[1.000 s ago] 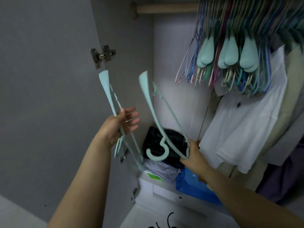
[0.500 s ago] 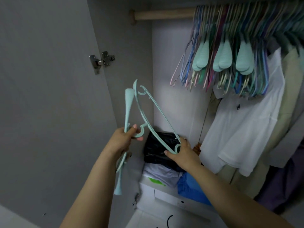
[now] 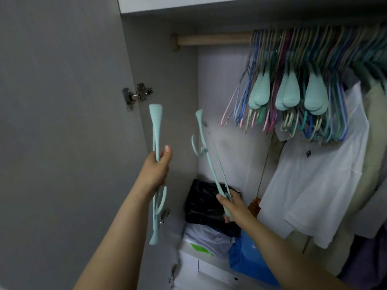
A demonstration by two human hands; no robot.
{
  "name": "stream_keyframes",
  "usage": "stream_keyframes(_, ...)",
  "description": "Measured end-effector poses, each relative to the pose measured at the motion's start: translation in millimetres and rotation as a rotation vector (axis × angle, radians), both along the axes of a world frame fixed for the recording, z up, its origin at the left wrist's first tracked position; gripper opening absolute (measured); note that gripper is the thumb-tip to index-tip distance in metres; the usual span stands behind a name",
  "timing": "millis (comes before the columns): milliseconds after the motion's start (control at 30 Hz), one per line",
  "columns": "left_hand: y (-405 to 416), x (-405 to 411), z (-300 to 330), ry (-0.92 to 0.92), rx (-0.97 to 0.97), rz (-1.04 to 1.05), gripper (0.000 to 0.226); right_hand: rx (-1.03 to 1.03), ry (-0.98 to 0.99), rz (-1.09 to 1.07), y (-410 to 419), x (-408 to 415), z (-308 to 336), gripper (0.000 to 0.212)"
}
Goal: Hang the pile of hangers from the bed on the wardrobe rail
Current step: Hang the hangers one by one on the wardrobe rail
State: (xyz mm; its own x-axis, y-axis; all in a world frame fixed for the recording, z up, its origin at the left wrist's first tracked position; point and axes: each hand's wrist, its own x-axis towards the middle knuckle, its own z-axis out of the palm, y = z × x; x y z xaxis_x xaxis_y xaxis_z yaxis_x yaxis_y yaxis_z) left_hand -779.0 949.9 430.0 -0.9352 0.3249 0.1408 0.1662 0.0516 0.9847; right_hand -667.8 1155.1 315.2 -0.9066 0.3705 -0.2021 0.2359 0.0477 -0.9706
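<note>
Nearest to us, two bare forearms reach up into the open wardrobe. Our left hand (image 3: 156, 170) is curled round the middle of a mint-green moulded plastic hanger (image 3: 156, 130), held upright and edge-on, thumb tip raised beside it; its broad ribbed shoulder pad points up, the hook curves out below the fist and the other shoulder hangs lower still. Our right hand (image 3: 232, 208) grips the lower end of a second mint-green plastic hanger (image 3: 206, 155), tilted so that its far end leans up and left; its hook (image 3: 195, 146) juts out to the left partway along, and a thin crossbar runs beside the main arm. The two hangers are apart, neither touching the rail.

Behind the right hand sits a crumpled glossy black plastic bag (image 3: 204, 204), above a pale folded cloth bundle (image 3: 207, 237) and a blue plastic sack (image 3: 247, 258); what they rest on is mostly covered. On the grey matt door panel (image 3: 62, 122) a metal hinge (image 3: 137, 95) shows.

Farther back, the round pale wooden rail (image 3: 213, 39) is bare at its left end, then crowded with thin coloured hangers (image 3: 293, 59) packed too tightly to count, mint shoulder pads dangling among them. A white short-sleeved shirt (image 3: 314, 185) hangs beneath, with darker garments cut off at the right edge.
</note>
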Motion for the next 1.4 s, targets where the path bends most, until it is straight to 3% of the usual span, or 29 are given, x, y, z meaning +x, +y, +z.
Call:
stream_keyframes(133,1.0,-10.8,12.6,-0.152,0.153,-0.074,0.035,-0.252,0.149,-0.020,-15.7,-35.9,69.6,0.021)
stream_keyframes(267,12.0,-23.7,21.6,-0.173,0.161,-0.033,0.017,-0.447,0.257,-0.078,-19.0,-89.2,156.4,0.032)
stream_keyframes(500,23.4,-43.6,37.1,-0.183,0.149,0.047,0.024,-0.573,0.305,-0.205,-8.4,-150.7,273.8,0.033)
stream_keyframes(867,20.8,-42.6,44.3,-0.204,0.291,-0.021,0.028,-0.683,0.242,-0.280,17.2,-152.4,277.1,0.032)
stream_keyframes(1067,23.8,-40.8,39.7,-0.278,0.362,-0.050,0.028,-0.825,0.473,-0.446,38.9,-139.4,262.5,0.027)
stream_keyframes(1100,24.6,-39.5,40.3,-0.294,0.381,-0.062,0.027,-0.815,0.493,-0.427,34.2,-135.2,255.5,0.029)
stream_keyframes(1167,27.3,-37.0,42.4,-0.341,0.438,-0.074,0.027,-0.638,0.414,-0.268,16.9,-121.9,232.4,0.067)
stream_keyframes(1267,31.6,-36.8,47.1,-0.402,0.533,-0.059,0.031,0.036,0.097,0.185,-18.1,-90.6,167.2,0.118)
stream_keyframes(1333,35.1,-38.2,50.6,-0.400,0.570,-0.036,0.033,0.292,-0.044,0.449,-33.9,-71.0,120.5,0.127)
stream_keyframes(1400,38.3,-38.1,54.4,-0.380,0.576,-0.011,0.032,0.291,-0.155,0.545,-36.6,-55.1,84.6,0.122)
